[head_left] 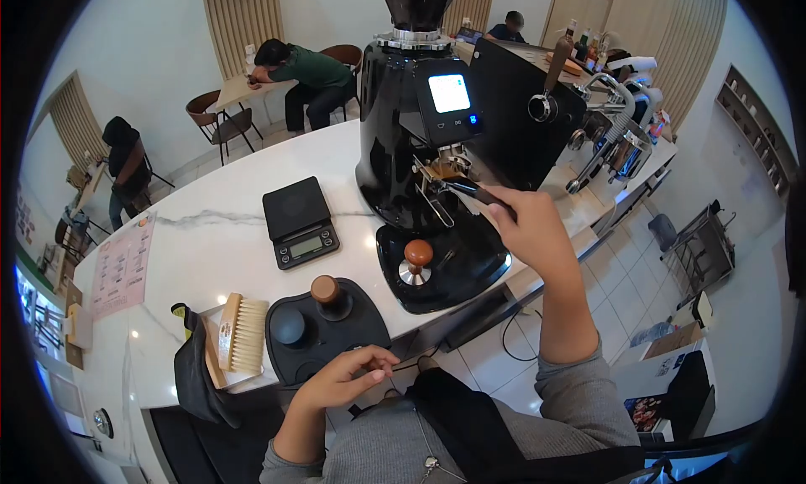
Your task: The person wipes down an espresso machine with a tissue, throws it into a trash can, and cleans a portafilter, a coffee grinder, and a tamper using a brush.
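Observation:
My right hand is closed round the black handle of a portafilter, whose head is under the spout of a tall black coffee grinder with a lit screen. My left hand is empty, its fingers loosely bent and apart, just in front of a black tamping mat. On that mat stand a round dark blue-grey tool and a brown-topped tool. A tamper with a reddish-brown wooden knob stands on the grinder's black base tray.
A black scale lies on the white counter. To the left are a wooden brush and a dark cloth. Behind my right hand is an espresso machine. Several people sit at tables beyond the counter.

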### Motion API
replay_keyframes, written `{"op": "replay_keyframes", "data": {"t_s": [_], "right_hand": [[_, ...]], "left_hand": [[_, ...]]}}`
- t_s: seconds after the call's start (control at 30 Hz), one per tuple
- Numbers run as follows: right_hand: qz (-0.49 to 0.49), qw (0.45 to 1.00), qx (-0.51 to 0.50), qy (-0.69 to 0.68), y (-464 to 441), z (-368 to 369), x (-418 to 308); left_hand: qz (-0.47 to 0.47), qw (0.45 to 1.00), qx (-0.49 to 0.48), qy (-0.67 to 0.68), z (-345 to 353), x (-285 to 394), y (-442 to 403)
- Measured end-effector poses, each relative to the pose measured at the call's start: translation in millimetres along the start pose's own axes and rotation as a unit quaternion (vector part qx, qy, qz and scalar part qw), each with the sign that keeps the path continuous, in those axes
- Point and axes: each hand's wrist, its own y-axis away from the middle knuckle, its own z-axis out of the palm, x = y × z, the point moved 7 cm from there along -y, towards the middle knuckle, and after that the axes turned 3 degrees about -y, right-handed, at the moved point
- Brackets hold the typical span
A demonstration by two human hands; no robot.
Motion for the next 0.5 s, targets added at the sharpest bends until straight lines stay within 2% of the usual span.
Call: {"op": "replay_keyframes", "data": {"t_s": [0.07, 0.1, 0.17, 0.27, 0.3, 0.33, 0.4, 0.5], "right_hand": [[-0.047, 0.996, 0.076, -0.021, 2.1, -11.3, -5.0], [-0.045, 0.996, 0.075, -0.021, 0.6, -4.2, -3.3], [-0.105, 0.991, 0.08, -0.022, -4.7, 14.9, -10.7], [-0.08, 0.996, 0.042, 0.0, 2.8, 1.0, -18.8], [-0.021, 0.999, 0.033, 0.002, 2.7, -2.4, -17.1], [-0.021, 0.999, 0.031, 0.001, -1.4, 3.2, -18.6], [-0.05, 0.992, 0.087, 0.079, -10.6, 11.8, -24.6], [-0.068, 0.987, 0.064, 0.131, -8.2, 24.6, -23.8]], "left_hand": [[0.003, 1.0, 0.0, 0.004, 0.0, -2.7, -0.5], [0.001, 1.0, -0.001, 0.006, 1.2, -2.8, -0.9], [0.006, 1.0, -0.003, 0.003, 1.3, -0.3, -1.8], [-0.004, 1.0, 0.005, -0.012, 0.8, 2.1, -0.2], [-0.003, 1.0, 0.009, -0.011, 0.3, 0.6, -0.9], [0.003, 1.0, 0.01, -0.007, 0.4, -1.1, -1.7], [0.007, 1.0, 0.009, -0.004, 2.7, -1.4, -1.9], [0.004, 1.0, 0.008, -0.01, 2.8, 1.0, -2.1]]}}
